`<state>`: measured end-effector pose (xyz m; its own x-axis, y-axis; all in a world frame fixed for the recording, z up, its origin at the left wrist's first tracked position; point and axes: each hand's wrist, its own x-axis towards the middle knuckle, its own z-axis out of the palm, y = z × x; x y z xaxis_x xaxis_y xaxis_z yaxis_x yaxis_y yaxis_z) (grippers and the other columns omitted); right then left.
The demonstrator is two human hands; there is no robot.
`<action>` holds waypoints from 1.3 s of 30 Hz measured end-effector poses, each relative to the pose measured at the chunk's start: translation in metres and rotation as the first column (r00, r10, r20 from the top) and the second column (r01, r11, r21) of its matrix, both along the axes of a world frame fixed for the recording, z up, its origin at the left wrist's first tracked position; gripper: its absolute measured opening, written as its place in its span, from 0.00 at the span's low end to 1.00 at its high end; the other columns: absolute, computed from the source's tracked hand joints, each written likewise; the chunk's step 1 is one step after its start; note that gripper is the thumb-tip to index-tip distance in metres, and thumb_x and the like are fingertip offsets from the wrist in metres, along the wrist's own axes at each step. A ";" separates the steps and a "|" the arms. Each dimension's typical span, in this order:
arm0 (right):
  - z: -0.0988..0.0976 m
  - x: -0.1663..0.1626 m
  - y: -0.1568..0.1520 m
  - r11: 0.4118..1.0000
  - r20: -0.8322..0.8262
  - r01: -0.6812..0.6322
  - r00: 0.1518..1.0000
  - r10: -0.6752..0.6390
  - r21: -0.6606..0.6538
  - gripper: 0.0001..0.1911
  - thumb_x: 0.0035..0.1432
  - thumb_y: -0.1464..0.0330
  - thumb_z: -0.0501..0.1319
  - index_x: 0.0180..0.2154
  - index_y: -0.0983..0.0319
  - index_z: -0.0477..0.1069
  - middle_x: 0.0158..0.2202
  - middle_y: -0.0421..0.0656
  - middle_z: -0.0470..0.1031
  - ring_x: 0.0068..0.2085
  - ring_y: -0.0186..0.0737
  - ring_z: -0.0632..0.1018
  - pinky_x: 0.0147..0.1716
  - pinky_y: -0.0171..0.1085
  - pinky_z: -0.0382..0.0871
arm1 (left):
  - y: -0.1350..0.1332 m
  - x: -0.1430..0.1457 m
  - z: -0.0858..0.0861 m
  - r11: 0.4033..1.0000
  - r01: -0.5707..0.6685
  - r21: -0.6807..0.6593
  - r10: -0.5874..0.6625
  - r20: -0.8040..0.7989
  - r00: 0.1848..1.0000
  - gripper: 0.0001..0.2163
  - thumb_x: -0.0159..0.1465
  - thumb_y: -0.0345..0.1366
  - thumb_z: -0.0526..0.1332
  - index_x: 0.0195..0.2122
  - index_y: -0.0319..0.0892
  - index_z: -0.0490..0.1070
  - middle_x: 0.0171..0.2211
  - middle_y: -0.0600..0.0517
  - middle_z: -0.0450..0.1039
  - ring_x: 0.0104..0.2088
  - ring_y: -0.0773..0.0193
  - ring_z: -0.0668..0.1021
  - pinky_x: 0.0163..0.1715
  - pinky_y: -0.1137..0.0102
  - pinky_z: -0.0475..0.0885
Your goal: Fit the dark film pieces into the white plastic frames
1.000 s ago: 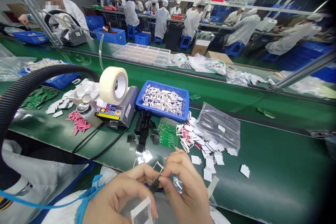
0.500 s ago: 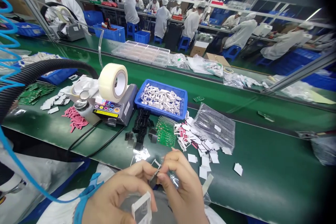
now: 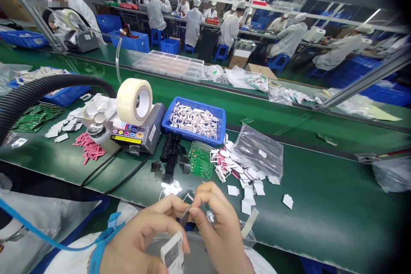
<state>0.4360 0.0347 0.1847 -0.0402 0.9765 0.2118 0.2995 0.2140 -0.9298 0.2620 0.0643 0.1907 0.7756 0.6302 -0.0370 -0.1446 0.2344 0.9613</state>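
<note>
Head view: left hand, right hand together grip a small dark, possibly flat chip.

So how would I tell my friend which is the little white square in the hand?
Find the big roll of tape on the green belt, then look down to the bottom edge. The left hand holds a white square frame, just under the dark piece it pinches with the right hand. Unlike the white scraps on the belt, its middle looks see-through.
</note>
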 end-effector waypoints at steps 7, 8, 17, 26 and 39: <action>-0.003 -0.003 0.003 0.996 -0.068 -0.009 0.998 0.003 -0.089 0.10 0.62 0.66 0.53 0.28 0.59 0.63 0.30 0.38 0.63 0.32 0.35 0.68 0.30 0.34 0.62 | -0.001 -0.002 -0.008 0.999 -0.045 0.009 0.045 -0.009 0.999 0.19 0.48 0.53 0.63 0.34 0.47 0.75 0.41 0.48 0.60 0.45 0.54 0.65 0.47 0.60 0.61; -0.004 -0.003 0.003 0.997 -0.051 -0.005 0.999 0.001 -0.076 0.10 0.62 0.66 0.53 0.28 0.59 0.63 0.30 0.38 0.63 0.32 0.35 0.68 0.31 0.34 0.61 | -0.001 -0.003 -0.008 0.999 -0.041 0.016 0.041 -0.011 0.999 0.19 0.48 0.53 0.63 0.34 0.46 0.75 0.41 0.48 0.60 0.45 0.54 0.66 0.46 0.60 0.61; -0.008 -0.006 0.004 0.996 0.207 -0.047 0.978 0.031 0.072 0.08 0.63 0.71 0.48 0.30 0.60 0.59 0.31 0.40 0.60 0.37 0.40 0.64 0.36 0.39 0.58 | 0.004 -0.002 -0.015 0.992 -0.067 -0.104 0.071 0.040 0.997 0.19 0.48 0.53 0.63 0.30 0.42 0.75 0.42 0.45 0.65 0.44 0.54 0.68 0.46 0.59 0.61; -0.071 -0.001 0.000 0.990 0.284 -0.006 0.958 0.046 -0.138 0.10 0.62 0.71 0.47 0.28 0.60 0.56 0.28 0.39 0.60 0.30 0.36 0.64 0.30 0.36 0.57 | 0.014 -0.021 -0.030 0.787 -0.323 -0.526 0.430 0.092 0.898 0.17 0.51 0.45 0.65 0.39 0.41 0.76 0.51 0.46 0.71 0.54 0.48 0.68 0.58 0.54 0.55; -0.087 0.030 -0.011 0.891 -0.078 -0.179 0.984 0.161 -0.418 0.14 0.64 0.59 0.44 0.31 0.60 0.55 0.38 0.45 0.69 0.26 0.33 0.72 0.24 0.34 0.66 | 0.010 -0.026 -0.047 0.745 -0.324 -0.584 0.445 0.073 0.893 0.16 0.52 0.43 0.65 0.38 0.39 0.76 0.51 0.43 0.72 0.55 0.47 0.67 0.57 0.51 0.57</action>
